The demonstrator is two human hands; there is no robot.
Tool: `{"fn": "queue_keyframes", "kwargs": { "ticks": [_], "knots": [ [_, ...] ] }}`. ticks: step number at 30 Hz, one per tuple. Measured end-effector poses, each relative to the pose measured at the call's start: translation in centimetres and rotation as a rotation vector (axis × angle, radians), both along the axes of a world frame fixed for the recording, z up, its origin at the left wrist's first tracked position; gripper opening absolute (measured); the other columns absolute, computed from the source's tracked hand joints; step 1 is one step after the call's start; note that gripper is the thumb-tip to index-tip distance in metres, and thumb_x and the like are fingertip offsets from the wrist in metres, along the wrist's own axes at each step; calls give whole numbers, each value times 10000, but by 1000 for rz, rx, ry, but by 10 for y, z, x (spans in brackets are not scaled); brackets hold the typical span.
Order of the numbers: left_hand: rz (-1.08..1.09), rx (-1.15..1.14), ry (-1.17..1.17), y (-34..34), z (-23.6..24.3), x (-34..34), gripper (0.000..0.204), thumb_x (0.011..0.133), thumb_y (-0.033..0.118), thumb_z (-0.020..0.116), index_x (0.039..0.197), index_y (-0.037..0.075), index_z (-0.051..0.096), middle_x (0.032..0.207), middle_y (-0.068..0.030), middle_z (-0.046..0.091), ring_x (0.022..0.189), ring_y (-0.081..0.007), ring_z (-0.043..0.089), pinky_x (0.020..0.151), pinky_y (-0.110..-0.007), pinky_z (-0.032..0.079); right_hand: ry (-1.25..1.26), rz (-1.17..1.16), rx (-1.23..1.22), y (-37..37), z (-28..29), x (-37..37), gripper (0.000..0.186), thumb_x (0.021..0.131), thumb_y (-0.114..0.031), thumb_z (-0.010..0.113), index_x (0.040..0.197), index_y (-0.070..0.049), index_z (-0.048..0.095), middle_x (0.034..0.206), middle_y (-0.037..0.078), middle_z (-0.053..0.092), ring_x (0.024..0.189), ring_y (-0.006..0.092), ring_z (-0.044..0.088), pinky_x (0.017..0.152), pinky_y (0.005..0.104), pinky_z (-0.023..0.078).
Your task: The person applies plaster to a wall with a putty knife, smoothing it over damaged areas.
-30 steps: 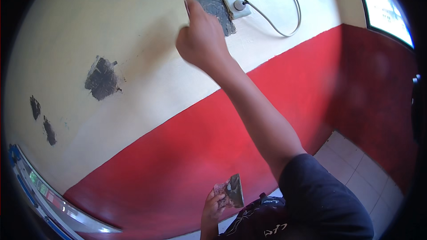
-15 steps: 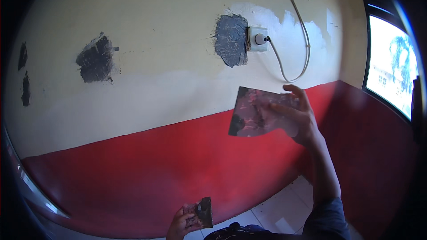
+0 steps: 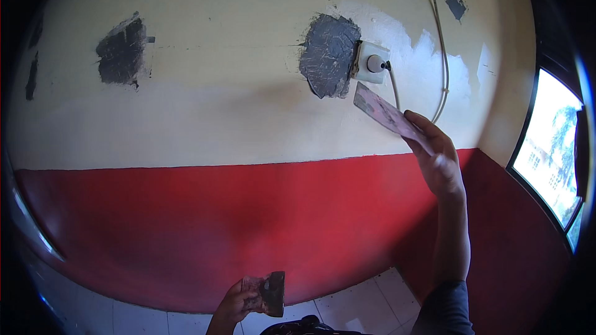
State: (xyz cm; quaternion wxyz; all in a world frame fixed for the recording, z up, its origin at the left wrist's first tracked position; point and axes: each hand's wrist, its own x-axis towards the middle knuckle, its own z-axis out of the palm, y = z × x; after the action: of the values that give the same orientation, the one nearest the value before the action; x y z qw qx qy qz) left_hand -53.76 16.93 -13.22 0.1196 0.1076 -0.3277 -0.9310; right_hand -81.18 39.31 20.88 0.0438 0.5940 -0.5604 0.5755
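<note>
My right hand (image 3: pixel 442 164) is raised toward the wall, its fingers closed on a flat putty scraper (image 3: pixel 390 116) smeared pinkish and grey. The tilted blade shows narrow, its far corner just below a white wall socket (image 3: pixel 367 74) and the dark grey filler patch (image 3: pixel 329 56). Whether the blade touches the wall I cannot tell. Low in the view, my left hand (image 3: pixel 233 304) grips a second putty scraper (image 3: pixel 270 293) with a dark, stained blade, held away from the wall.
A round plug (image 3: pixel 375 63) sits in the socket, with a pale cable (image 3: pixel 442 43) looping up the wall. Other grey patches (image 3: pixel 121 53) mark the cream wall (image 3: pixel 217 111) above a red lower band (image 3: pixel 186 223). A bright window (image 3: pixel 549 149) is at right, and white floor tiles (image 3: pixel 354 301) lie below.
My right hand has raised its scraper toward the socket and turned it from broad face to nearly edge-on. The view has shifted; my left hand still grips its scraper low down.
</note>
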Motion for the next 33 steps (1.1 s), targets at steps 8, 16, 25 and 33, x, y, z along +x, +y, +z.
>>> {"fn": "queue_keyframes", "kwargs": {
  "ticks": [8, 16, 25, 33],
  "knots": [
    [-139, -33, 63, 18, 2, -28, 495, 746, -36, 480, 1228, -59, 371, 1096, -178, 567, 937, -270, 636, 761, -400, 570, 255, -313, -114, -18, 67, -5, 592, 759, -15, 670, 1282, 13, 396, 1075, 140, 608, 963, 158, 595, 823, 258, 466],
    [9, -22, 40, 34, -3, -35, 545, 720, -38, 490, 1248, -38, 354, 1122, -170, 551, 954, -265, 632, 807, -395, 565, 496, -307, -342, -33, 125, -42, 703, 777, 96, 547, 1392, -106, 274, 1382, 158, 318, 948, 181, 612, 758, 232, 497],
    [13, -9, 40, 20, -12, -37, 541, 709, -40, 497, 1232, -40, 360, 1112, -173, 553, 966, -262, 629, 795, -377, 574, 299, -12, -60, -85, 136, -51, 431, 729, 77, 618, 1137, -2, 503, 936, 65, 631, 835, 121, 609, 734, 237, 478],
    [-4, -1, 56, 19, -7, -40, 546, 711, -28, 514, 1237, -25, 366, 1108, -158, 560, 970, -250, 628, 824, -374, 562, 924, -367, -175, -113, 128, -59, 300, 738, 57, 612, 1017, -51, 589, 893, 80, 615, 810, 149, 635, 696, 280, 511]
  ]
}}
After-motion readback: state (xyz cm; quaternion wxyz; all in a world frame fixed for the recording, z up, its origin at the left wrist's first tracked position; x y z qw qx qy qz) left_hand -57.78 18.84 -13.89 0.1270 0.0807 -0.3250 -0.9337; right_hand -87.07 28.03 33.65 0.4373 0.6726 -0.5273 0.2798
